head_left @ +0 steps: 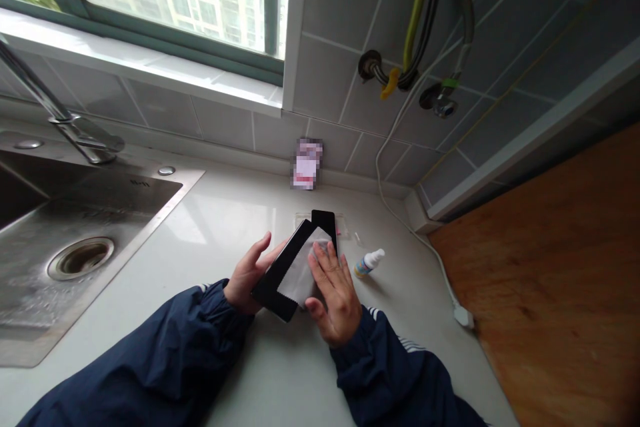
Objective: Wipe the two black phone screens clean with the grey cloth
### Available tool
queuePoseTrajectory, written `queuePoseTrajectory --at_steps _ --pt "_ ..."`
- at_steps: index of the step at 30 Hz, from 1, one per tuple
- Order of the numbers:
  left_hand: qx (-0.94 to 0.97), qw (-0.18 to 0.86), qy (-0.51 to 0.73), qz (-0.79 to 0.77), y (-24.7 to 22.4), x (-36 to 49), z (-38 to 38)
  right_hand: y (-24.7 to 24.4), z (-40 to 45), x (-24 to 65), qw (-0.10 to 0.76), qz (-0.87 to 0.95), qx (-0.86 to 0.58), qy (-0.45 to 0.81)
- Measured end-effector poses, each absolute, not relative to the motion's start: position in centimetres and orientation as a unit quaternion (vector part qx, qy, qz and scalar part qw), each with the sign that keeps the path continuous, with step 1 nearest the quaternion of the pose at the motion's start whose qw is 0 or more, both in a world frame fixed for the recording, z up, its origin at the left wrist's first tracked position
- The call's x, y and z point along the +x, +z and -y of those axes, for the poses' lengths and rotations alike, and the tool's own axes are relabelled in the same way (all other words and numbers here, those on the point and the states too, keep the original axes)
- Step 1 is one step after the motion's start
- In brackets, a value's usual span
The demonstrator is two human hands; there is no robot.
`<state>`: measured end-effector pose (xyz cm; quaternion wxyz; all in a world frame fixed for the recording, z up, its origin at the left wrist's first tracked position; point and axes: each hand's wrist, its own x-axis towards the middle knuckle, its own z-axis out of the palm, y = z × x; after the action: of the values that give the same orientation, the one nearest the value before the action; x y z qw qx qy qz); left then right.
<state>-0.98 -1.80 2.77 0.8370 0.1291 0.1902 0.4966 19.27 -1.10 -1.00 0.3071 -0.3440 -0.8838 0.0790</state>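
Here was the risk: the left hand (pixel 244 284) had the slab (pixel 285 263) by one side only, fingers tucked behind and thumb lifted off the edge, so a hard push from the other side could have tipped it loose onto the surface (pixel 200 233). And the right hand (pixel 339 297), palm down, fingers almost straight and slightly spread, had the cloth (pixel 300 273) pressed to the slab's face; any slip there might have bunched the cloth and put bare fingertips on the face. A wide sweep could have knocked over the bottle (pixel 369 263), too. The slab looked thin, flat and black, tilted, its middle hidden by pale grey, zigzag-edged cloth. It was left of the bottle, with a dark piece (pixel 325 219) poking out behind it; whether its lower edge touched down, no telling.
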Motion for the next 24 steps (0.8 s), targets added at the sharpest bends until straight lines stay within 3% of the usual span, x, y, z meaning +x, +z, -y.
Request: queuePoseTrajectory --at_steps 12,24 --pt "0.203 0.876 0.365 -0.24 2.4 -1.2 2.2 -1.4 0.6 19.3 0.293 0.868 -0.398 0.042" --pt "0.179 0.886 0.343 -0.256 1.5 -0.4 2.7 -1.5 1.0 19.4 0.261 0.897 -0.35 0.065"
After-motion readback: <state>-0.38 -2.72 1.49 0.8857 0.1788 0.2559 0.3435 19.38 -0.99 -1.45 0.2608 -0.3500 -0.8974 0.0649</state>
